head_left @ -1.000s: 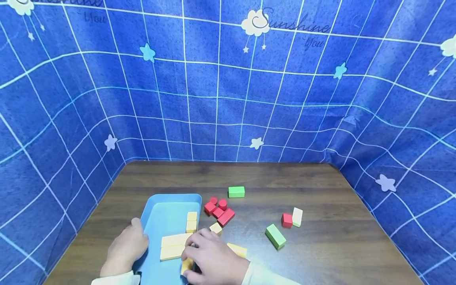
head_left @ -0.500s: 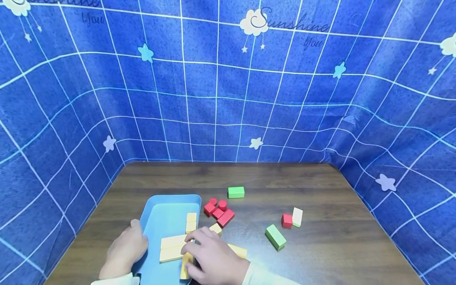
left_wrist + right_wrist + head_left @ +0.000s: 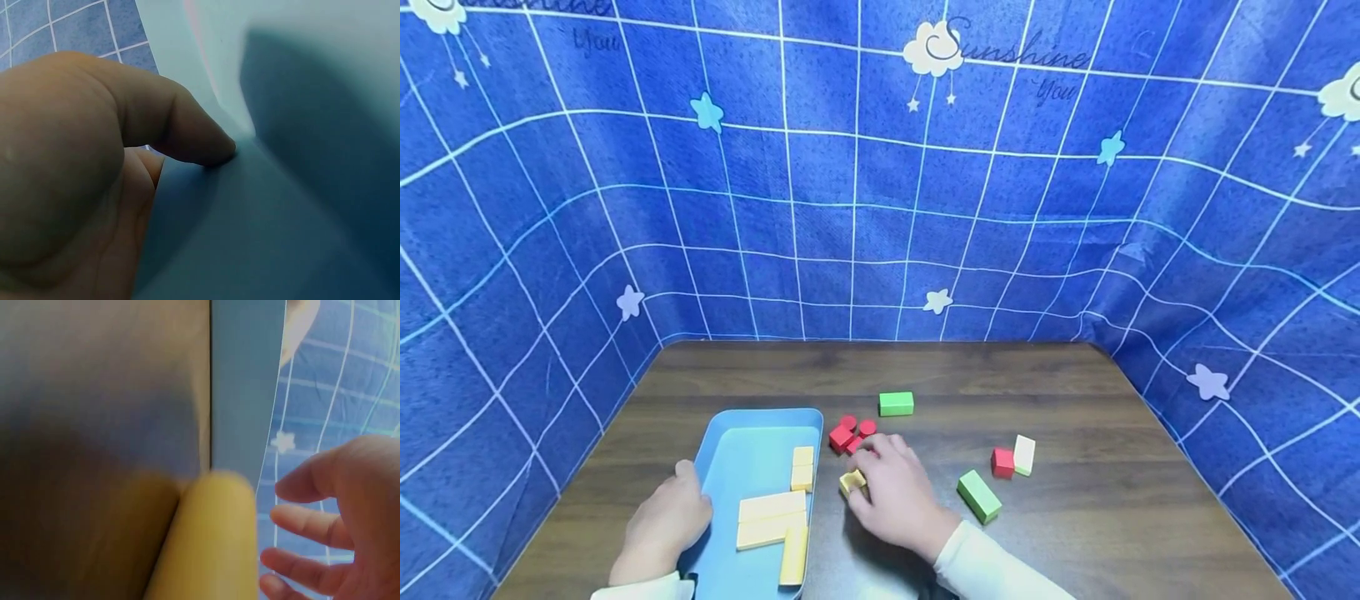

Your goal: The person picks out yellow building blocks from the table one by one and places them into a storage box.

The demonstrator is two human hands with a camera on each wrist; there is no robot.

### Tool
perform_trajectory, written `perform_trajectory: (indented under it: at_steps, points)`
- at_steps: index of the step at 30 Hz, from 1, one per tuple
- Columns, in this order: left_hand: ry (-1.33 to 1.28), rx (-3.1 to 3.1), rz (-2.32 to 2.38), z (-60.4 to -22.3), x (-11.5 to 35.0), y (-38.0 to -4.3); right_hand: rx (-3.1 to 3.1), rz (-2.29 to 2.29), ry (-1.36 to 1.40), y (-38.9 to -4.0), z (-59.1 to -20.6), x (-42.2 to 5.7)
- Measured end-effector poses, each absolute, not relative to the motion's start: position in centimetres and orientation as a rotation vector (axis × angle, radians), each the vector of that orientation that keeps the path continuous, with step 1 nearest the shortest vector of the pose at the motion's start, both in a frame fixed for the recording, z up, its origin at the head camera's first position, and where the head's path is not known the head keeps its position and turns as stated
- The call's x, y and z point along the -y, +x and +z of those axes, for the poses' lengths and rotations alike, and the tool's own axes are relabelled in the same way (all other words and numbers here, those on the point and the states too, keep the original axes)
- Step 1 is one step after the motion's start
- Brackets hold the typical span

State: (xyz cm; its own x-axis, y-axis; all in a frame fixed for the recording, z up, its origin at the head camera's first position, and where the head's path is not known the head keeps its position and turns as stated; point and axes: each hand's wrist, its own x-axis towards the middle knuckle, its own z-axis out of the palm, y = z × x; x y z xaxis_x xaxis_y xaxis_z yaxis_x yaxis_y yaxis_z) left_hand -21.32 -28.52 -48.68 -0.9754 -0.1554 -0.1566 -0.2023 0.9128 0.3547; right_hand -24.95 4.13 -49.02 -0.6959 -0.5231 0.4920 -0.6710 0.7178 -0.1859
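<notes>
My left hand (image 3: 666, 521) grips the left wall of a blue tray (image 3: 737, 454); in the left wrist view the thumb (image 3: 200, 134) presses on the tray's inside wall. To the tray's right, my right hand (image 3: 902, 496) is at a small pale yellow block (image 3: 852, 482), thumb and fingers on either side. The right wrist view shows these fingers (image 3: 312, 525) apart, with nothing visible between them. Large in that view's foreground is a yellow cylinder (image 3: 212, 544). Inside the tray are two long pale planks (image 3: 771, 518), two small pale blocks (image 3: 802, 468) and a yellow half-round-looking piece (image 3: 793, 556).
Several red blocks (image 3: 842, 437) cluster beyond my right hand, partly covered by it. A green block (image 3: 897, 404) lies behind them. Farther right are another green block (image 3: 979, 496), a red cube (image 3: 1003, 463) and a pale green-white block (image 3: 1024, 455). Blue fabric (image 3: 880, 208) surrounds the table.
My right hand has let go of the yellow piece in the tray and moved right and away from me to the small pale block. My left hand stays on the tray wall.
</notes>
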Motion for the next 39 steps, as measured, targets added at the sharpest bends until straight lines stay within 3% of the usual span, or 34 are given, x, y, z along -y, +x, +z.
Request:
perform_trajectory:
  at_steps: [10,39]
  points:
    - [-0.266,-2.927,0.549,-48.6,28.6,-21.5,2.643,0.372,0.712,-26.6,-49.5,-6.8]
    - [-0.301,-2.884,0.557,-48.6,28.6,-21.7,2.706,0.357,0.765,-25.9,-48.9,-6.4]
